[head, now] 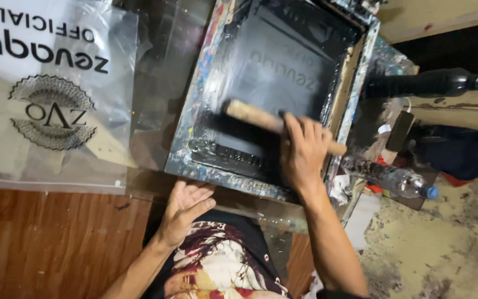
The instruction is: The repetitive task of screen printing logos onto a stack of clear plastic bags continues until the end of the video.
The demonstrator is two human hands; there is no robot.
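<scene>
— Table (pixel 56 238) first, brown wood, with one glass sheet (pixel 161 66) over the top of it. What sits on that?

— One printing frame (pixel 195 138), its dark mesh thick with black ink. At ten o'clock from the frame lies one clear plastic bag (pixel 56 94) with a printed design.

— And the hands?

— Right hand (pixel 304 152) is closed around one wooden-handled scraper (pixel 261 119), which lies across the mesh near the frame's four o'clock corner. Left hand (pixel 186 205) is open, fingers loosely spread, holding nothing, touching the table edge just below the frame at six o'clock.

— Risk?

— I'd judge the frame could slide, since only one hand works and nothing visibly pins it; that would smear the print. Wet ink could also reach the wrist.

— Small things?

— Two bottles at three o'clock: one black bottle (pixel 427 83), one clear water bottle (pixel 394 180) with a blue cap, lying down.
</scene>
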